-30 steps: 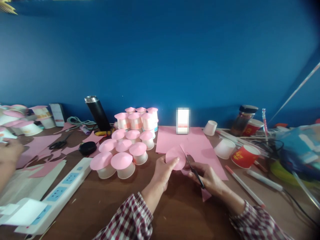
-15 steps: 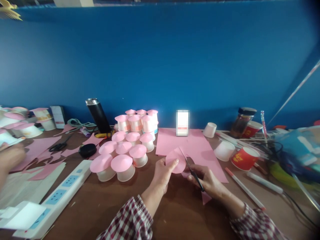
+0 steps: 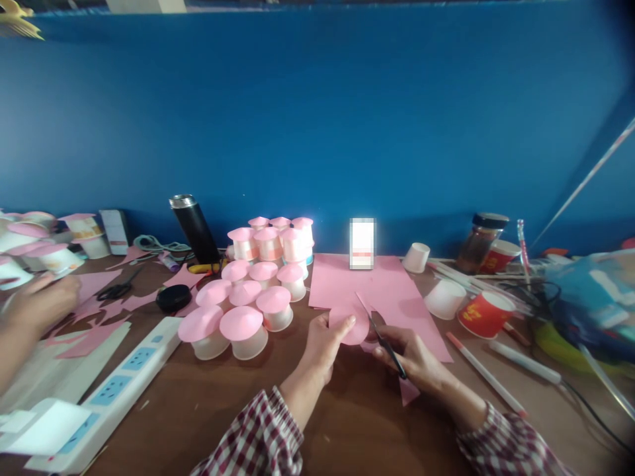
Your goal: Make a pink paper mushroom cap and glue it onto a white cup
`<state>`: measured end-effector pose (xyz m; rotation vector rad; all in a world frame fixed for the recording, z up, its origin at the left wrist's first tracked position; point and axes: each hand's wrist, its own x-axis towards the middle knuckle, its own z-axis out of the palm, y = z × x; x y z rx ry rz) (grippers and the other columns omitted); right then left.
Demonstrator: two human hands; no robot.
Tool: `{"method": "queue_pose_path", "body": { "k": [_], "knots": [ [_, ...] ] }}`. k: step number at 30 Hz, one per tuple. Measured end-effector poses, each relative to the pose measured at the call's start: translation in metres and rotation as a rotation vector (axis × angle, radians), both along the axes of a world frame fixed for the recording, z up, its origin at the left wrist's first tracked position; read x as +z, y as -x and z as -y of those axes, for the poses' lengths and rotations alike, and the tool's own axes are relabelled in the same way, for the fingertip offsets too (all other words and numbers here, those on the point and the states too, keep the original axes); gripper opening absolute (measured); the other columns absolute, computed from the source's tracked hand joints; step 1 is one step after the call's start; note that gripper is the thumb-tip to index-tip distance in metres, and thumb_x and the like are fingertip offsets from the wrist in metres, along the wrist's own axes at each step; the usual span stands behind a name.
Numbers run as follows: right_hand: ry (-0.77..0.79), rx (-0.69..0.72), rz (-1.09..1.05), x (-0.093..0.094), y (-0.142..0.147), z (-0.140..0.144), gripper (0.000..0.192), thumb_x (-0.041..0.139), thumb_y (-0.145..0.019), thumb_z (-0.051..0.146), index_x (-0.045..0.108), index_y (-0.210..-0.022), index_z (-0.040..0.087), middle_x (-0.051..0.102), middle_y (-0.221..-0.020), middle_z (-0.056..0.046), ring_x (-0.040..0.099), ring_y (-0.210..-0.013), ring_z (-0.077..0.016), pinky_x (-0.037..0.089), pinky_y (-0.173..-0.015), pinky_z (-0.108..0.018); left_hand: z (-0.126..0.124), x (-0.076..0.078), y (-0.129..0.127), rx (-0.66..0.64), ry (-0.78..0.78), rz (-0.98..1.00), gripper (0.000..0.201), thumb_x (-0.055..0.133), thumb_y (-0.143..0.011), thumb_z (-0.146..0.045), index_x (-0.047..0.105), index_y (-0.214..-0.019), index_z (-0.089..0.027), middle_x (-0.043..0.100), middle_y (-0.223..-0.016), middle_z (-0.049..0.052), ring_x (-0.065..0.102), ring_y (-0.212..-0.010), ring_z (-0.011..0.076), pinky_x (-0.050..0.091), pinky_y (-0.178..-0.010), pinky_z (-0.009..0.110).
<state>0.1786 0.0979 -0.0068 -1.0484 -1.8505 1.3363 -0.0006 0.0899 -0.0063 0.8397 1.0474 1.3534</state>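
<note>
My left hand [image 3: 325, 347] pinches a round pink paper disc [image 3: 347, 325] between thumb and fingers, just above the table. My right hand [image 3: 414, 357] is closed around a pair of dark-handled scissors [image 3: 388, 345], whose blades point up and left along the disc's right edge. Whether the blades touch the paper I cannot tell. Behind both hands lies a large pink paper sheet [image 3: 342, 281]. A small pink scrap [image 3: 409, 391] shows below the right hand. To the left stand several paper cups with pink cone tops [image 3: 241, 324].
A white power strip [image 3: 119, 390], a black lid [image 3: 173, 299] and a black flask [image 3: 194, 228] are on the left, near another person's hand [image 3: 44, 304]. Right of me lie white cups [image 3: 445, 297], a red cup [image 3: 486, 314], a jar [image 3: 482, 241] and a glue gun [image 3: 526, 362].
The other person's hand at the far left has moved right, further into view. My hands, the paper disc and the scissors have stayed almost in place.
</note>
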Motion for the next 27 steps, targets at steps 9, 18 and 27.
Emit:
{"method": "queue_pose_path", "body": {
  "k": [9,18,27],
  "knots": [
    [-0.007,-0.009,0.025,0.0010,-0.0018,-0.0018,0.047,0.066,-0.075,0.042,0.063,-0.103,0.005,0.055,-0.064,-0.002,0.044,-0.054,-0.0095,0.034,-0.047,-0.021,-0.0016,-0.0007,0.0013,0.006,0.005,-0.029,0.031,0.071,-0.067,-0.034,0.069,-0.082,-0.007,0.070,-0.077,0.012,0.061,-0.071,0.0191,0.047,-0.066,0.028],
    [0.005,-0.018,0.024,0.0001,-0.0023,-0.0023,0.044,0.067,-0.075,0.042,0.064,-0.102,0.006,0.057,-0.065,-0.003,0.046,-0.055,-0.0103,0.035,-0.048,-0.021,-0.0013,-0.0011,0.0006,0.015,-0.002,-0.025,0.032,0.072,-0.066,-0.036,0.069,-0.082,-0.007,0.069,-0.076,0.011,0.061,-0.072,0.0189,0.046,-0.068,0.029],
    [-0.019,-0.027,0.043,-0.0027,-0.0041,-0.0026,0.042,0.066,-0.076,0.040,0.063,-0.102,0.007,0.058,-0.067,-0.003,0.046,-0.055,-0.0103,0.036,-0.047,-0.021,-0.0021,-0.0046,0.0012,0.037,0.002,-0.029,0.033,0.072,-0.066,-0.038,0.069,-0.078,-0.007,0.067,-0.071,0.010,0.058,-0.066,0.0165,0.044,-0.063,0.028]
  ]
}}
